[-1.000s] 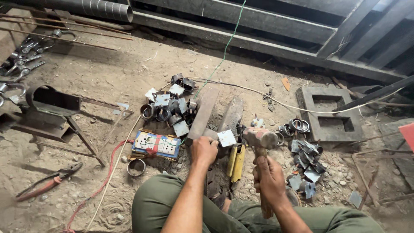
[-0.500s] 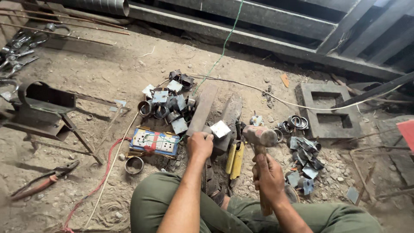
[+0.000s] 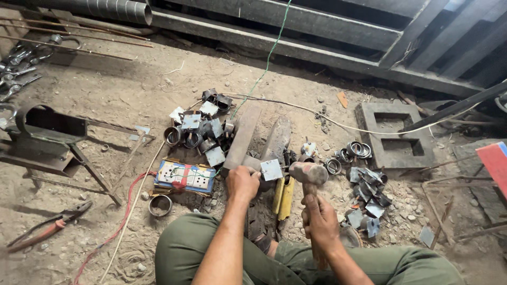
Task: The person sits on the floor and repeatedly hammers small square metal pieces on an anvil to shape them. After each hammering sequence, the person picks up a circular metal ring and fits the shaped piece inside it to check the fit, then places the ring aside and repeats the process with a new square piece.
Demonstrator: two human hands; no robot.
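My left hand (image 3: 242, 184) holds a small square metal plate piece (image 3: 271, 169) against a worn metal block (image 3: 275, 141) on the dirt floor. My right hand (image 3: 319, 221) grips the wooden handle of a hammer (image 3: 308, 174), whose rusty head sits just right of the plate. A long flat steel bar (image 3: 242, 137) lies beside my left hand. My knees in green trousers frame the bottom of the view.
A pile of bent metal plates and rings (image 3: 198, 129) lies to the left, another pile of cut pieces (image 3: 367, 192) to the right. An electrical socket board (image 3: 185, 177) with a red cable, red-handled pliers (image 3: 45, 229), a metal stand (image 3: 47, 134) and a concrete block (image 3: 393, 134) surround me.
The hammer head has come down and left, closer to the plate. My left hand has kept its hold on the plate piece.
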